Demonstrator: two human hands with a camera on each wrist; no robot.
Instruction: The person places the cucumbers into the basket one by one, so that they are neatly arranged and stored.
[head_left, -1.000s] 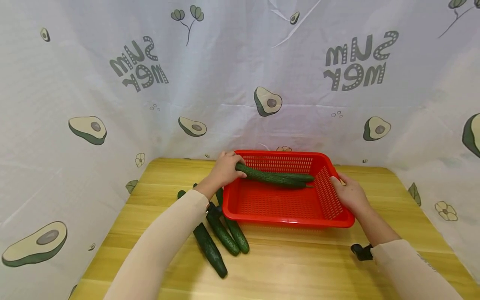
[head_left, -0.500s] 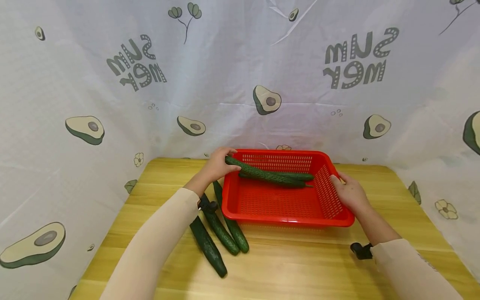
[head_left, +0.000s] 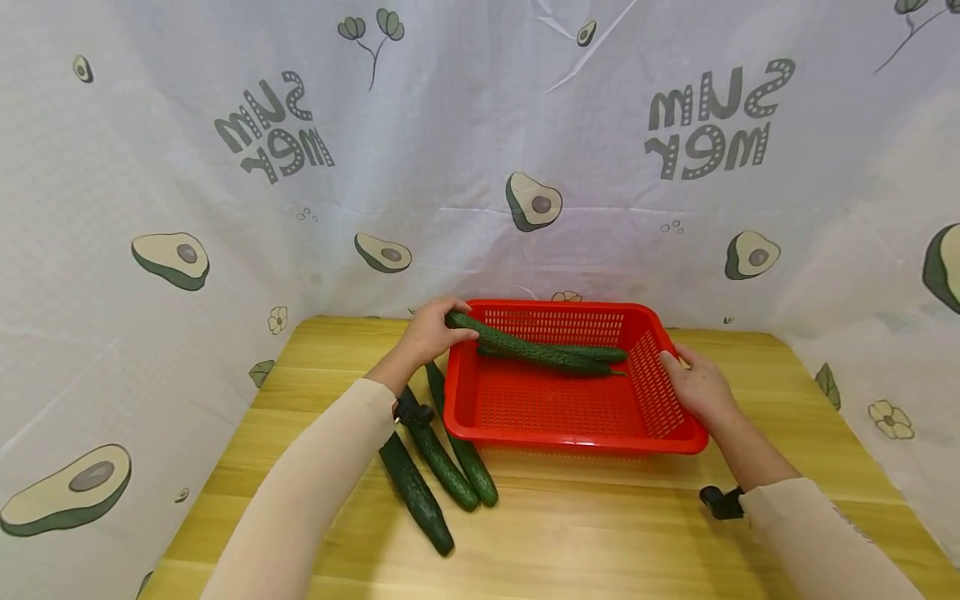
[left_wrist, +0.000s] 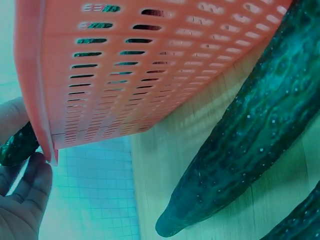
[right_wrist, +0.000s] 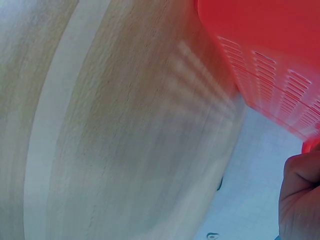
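The desk (head_left: 585,542) supported the red basket (head_left: 570,440). Three cucumbers (head_left: 444,467) lay at the basket's left side. Inside it, the upper cucumber (head_left: 536,352) crossed the lower cucumber (head_left: 603,353), its end over the left rim. The left grip (head_left: 432,330) was nearly closed, holding that end; the right grip (head_left: 698,386) was clasped on the basket's right rim.

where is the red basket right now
In the head view, the basket is just right of centre, gripped on its right by the right hand, with three cucumbers on the table at its left.
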